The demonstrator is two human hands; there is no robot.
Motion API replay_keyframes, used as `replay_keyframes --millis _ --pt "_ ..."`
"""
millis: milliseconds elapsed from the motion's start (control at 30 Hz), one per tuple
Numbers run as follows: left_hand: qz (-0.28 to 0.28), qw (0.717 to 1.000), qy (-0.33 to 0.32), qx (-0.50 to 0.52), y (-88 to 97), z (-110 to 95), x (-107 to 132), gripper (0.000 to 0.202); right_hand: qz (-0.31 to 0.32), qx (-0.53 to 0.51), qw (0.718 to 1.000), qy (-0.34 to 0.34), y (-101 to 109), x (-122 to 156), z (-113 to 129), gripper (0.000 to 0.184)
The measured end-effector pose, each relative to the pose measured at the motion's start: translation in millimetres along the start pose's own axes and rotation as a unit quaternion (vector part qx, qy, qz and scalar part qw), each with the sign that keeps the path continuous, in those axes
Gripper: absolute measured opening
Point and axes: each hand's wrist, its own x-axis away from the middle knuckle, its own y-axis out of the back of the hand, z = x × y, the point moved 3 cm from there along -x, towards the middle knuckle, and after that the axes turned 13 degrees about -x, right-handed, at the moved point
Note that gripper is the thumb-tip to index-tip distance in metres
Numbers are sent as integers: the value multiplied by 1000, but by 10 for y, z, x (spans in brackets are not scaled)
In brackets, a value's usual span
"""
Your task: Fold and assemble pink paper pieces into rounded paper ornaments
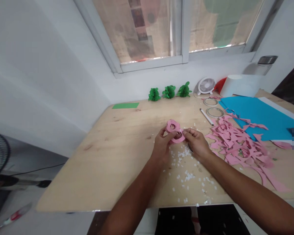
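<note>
Above the middle of the wooden table, my left hand (162, 143) grips a pink paper cutout (177, 139) with ring-like, scalloped loops and open centres. My right hand (195, 139) pinches the same cutout at its right edge, fingers and thumb pressed together. Beneath the hands, small white paper bits (183, 155) lie scattered over the tabletop. A dark round thing lies partly hidden under my right hand; I cannot make out what it is. Close by on the right is a heap of pink paper scraps (242, 143).
Three green paper shapes (169, 92) stand along the wall, left of a small white fan (206, 86). A green paper strip (125, 105) lies at the back left. Two tape rolls (215, 113), a white pen (206, 117) and blue sheets (257, 114) are at right.
</note>
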Motion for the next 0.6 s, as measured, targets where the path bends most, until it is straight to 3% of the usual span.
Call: replay_keyframes --millis 100,267,600 --pt "5 1000 6 13 -18 -8 13 55 -5 -19 1000 -1 8 -14 -21 24" --pt "-42 999 0 -1 -12 -15 55 65 -10 8 1000 -7 -28 5 16 26" --pt "-91 995 -31 -24 -6 30 61 59 12 111 994 -9 -65 52 29 28"
